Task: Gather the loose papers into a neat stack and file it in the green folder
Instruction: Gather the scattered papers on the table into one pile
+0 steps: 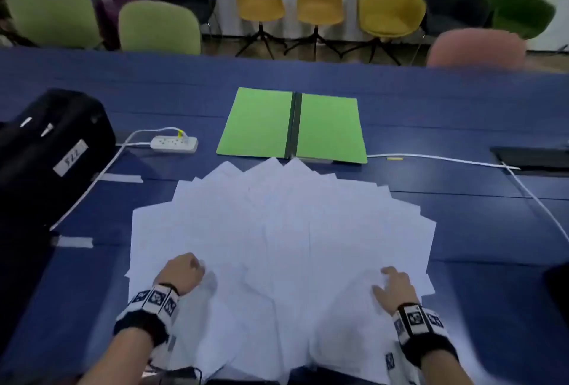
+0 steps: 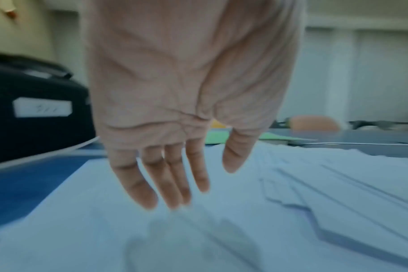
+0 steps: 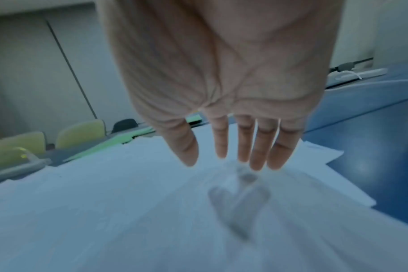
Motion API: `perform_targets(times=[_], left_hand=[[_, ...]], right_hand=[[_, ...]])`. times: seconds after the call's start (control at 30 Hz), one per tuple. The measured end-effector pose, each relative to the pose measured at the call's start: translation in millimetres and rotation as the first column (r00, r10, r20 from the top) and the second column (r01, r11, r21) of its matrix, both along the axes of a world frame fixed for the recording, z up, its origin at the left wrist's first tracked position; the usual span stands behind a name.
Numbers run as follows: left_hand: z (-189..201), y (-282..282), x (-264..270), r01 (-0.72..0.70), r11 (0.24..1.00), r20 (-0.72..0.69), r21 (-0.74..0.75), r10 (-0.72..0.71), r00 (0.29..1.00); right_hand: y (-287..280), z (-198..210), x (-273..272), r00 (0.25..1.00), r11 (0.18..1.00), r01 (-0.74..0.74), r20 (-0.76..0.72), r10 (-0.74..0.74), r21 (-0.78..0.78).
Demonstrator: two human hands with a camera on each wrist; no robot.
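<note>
Under both hands, the papers (image 1: 277, 230) sit fanned out, so they need sweeping together. Left hand (image 1: 181, 272) and right hand (image 1: 395, 287) hover flat-fingered, holding nothing; green folder (image 1: 292, 126) lies open just beyond them.

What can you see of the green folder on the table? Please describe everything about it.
The green folder lies open and flat on the blue table, beyond the fanned white papers. It shows two bright green panels, left and right, joined by a dark spine down the middle. It looks like thin card or plastic. Nothing is filed in it yet. The farthest paper tips reach its near edge; whether they touch it cannot be told. Neither hand touches it. A white power strip sits to its left.
</note>
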State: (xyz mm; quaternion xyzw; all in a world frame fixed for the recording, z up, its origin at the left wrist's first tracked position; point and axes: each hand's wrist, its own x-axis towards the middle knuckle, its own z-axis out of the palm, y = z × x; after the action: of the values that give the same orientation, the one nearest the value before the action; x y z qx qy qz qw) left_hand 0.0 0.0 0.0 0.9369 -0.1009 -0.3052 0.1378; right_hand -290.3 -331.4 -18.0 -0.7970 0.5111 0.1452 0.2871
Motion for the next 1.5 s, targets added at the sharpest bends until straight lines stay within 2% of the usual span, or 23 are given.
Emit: perform_targets(times=[0.03,0.1,0.13,0.2,0.27,0.37,0.47,0.5,0.6,0.77,0.87,0.93,1.07,1.2,1.33,1.43,1.5], left_hand=[[-4,-1,4,-0.113,0.992,0.015,-0.047,0.114,0.993],[-7,-4,1,-0.346,0.926,-0.030,-0.151,0.346,0.938],[-7,-9,0,-0.410,0.893,-0.065,-0.185,0.405,0.912],[-12,-18,-13,-0.455,0.855,-0.174,-0.248,0.423,0.889],[-17,-29,-24,-0.462,0.830,-0.220,-0.312,0.410,0.885],[-22,-41,-34,-0.529,0.750,-0.236,-0.397,0.474,0.848],[-19,-43,-33,-0.630,0.638,-0.239,-0.443,0.593,0.769],[-20,-42,-31,-0.642,0.634,-0.249,-0.432,0.600,0.760],[-18,-42,-26,-0.632,0.694,-0.268,-0.346,0.572,0.775],[-32,-32,-16,-0.491,0.810,-0.277,-0.321,0.415,0.867],[-34,-20,-12,-0.426,0.833,-0.253,-0.354,0.353,0.901],[-37,-13,-6,-0.410,0.845,-0.229,-0.344,0.348,0.909],[-32,-16,1,-0.366,0.866,-0.220,-0.342,0.305,0.927],[-30,-41,-7,-0.242,0.900,-0.239,-0.361,0.162,0.957],[-37,-51,-18,-0.145,0.936,-0.267,-0.322,0.057,0.962],[-37,-42,-15,-0.155,0.937,-0.216,-0.312,0.089,0.972],[-37,-27,-5,-0.239,0.930,-0.111,-0.281,0.216,0.970]], right_hand=[[-1,-1,6,0.998,0.998,0.055,0.008,-0.055,-0.012],[2,0,11,0.989,0.990,0.140,0.036,-0.140,0.012],[3,1,14,0.984,0.986,0.166,0.063,-0.168,0.031],[12,-5,13,0.980,0.982,0.182,0.074,-0.186,0.058],[19,-8,15,0.977,0.981,0.189,0.093,-0.193,0.047],[20,-5,16,0.949,0.945,0.316,0.027,-0.315,-0.080],[17,-8,9,0.897,0.893,0.439,-0.009,-0.441,-0.098],[14,-13,7,0.895,0.892,0.442,-0.023,-0.446,-0.095],[13,-13,8,0.899,0.899,0.438,-0.025,-0.438,-0.009],[13,-9,9,0.882,0.898,0.425,0.171,-0.439,0.113],[12,-3,8,0.872,0.912,0.397,0.267,-0.411,0.106],[12,2,8,0.845,0.898,0.435,0.312,-0.433,0.070],[12,3,14,0.839,0.882,0.467,0.280,-0.466,0.066],[23,2,27,0.890,0.918,0.372,0.231,-0.394,0.134],[22,1,35,0.887,0.897,0.394,0.174,-0.428,0.198],[14,3,36,0.876,0.880,0.404,0.171,-0.451,0.252],[14,6,36,0.870,0.873,0.416,0.168,-0.464,0.255]])
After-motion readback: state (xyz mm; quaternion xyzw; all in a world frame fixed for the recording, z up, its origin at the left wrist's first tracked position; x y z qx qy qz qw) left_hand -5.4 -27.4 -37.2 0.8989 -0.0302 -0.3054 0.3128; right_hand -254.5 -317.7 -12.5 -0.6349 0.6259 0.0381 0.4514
